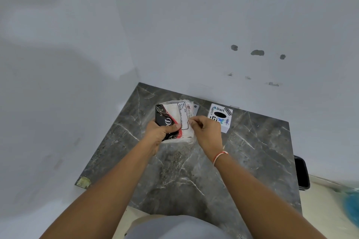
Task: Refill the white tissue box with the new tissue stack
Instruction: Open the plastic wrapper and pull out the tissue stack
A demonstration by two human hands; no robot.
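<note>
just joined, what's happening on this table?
A person is working on a wrapped tissue pack over a dark marble table. The left hand grips the pack's near end, while the right hand pinches the wrapper at its right edge, apparently to open it. The pack looks still wrapped. The white tissue box, covered in stickers with a dark oval slot on top, stands untouched just right of the hands.

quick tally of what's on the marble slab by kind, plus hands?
Tissue packs: 1, held by both hands
White tissue boxes: 1, on the slab, beside the right hand
Hands: 2, left and right
Total: 4
</note>
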